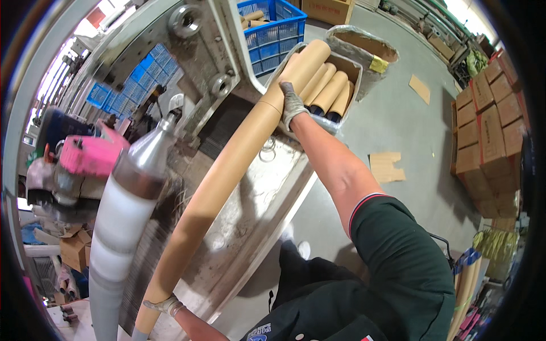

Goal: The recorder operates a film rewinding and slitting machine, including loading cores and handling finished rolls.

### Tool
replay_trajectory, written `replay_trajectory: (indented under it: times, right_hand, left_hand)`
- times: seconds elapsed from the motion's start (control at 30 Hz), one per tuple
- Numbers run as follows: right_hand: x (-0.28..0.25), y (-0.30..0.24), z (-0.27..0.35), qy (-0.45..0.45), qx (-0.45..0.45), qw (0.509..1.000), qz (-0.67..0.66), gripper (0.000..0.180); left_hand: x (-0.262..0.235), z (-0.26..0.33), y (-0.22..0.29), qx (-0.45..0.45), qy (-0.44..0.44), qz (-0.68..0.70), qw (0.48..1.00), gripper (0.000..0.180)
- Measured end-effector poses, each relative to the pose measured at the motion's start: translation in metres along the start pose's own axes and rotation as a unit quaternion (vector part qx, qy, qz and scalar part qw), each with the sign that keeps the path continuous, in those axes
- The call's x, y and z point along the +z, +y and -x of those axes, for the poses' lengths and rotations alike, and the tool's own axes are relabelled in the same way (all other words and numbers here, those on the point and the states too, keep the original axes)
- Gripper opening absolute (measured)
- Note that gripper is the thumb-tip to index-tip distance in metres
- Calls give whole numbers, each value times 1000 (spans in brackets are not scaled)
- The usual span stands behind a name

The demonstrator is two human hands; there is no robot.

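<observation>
A long brown cardboard tube (219, 187) lies slantwise across the view, from the lower left to the upper middle. A thin dark line rings it near its far end. My right hand (293, 104), in a grey-white glove, grips the tube just by that line with my arm stretched out. Farther down, my gloved left hand (165, 305) is closed round the near end; its fingertips are partly hidden. Left of the tube stands a machine roller (122, 227) wrapped in white, with a silver cone (151, 145) at its top, somewhat blurred.
Beyond my right hand, a lined carton (354, 68) holds several shorter brown tubes (331, 94). A blue crate (278, 34) stands behind it. The machine's metal bed (250, 210) runs beneath the long tube. Stacked cartons (489, 125) and flat cardboard pieces (387, 166) lie to the right.
</observation>
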State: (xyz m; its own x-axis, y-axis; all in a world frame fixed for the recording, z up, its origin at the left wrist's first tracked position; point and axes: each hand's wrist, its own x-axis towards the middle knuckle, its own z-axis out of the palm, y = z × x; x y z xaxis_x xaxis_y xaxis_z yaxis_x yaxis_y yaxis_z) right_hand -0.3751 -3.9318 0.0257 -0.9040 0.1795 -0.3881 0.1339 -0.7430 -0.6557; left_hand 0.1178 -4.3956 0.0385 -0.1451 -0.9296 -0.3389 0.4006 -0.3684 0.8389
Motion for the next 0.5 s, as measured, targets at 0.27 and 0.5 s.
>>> replay_trajectory:
  times: [0.27,0.5]
  right_hand:
    - [-50,-145,-142,-45,29,998,36,71]
    - [-125,-284,-291,38,28,998,46,66]
  left_hand:
    - [118,107,-109,17,4,19,1000,91]
    - [260,240,-227,-78,-60,71,993,95]
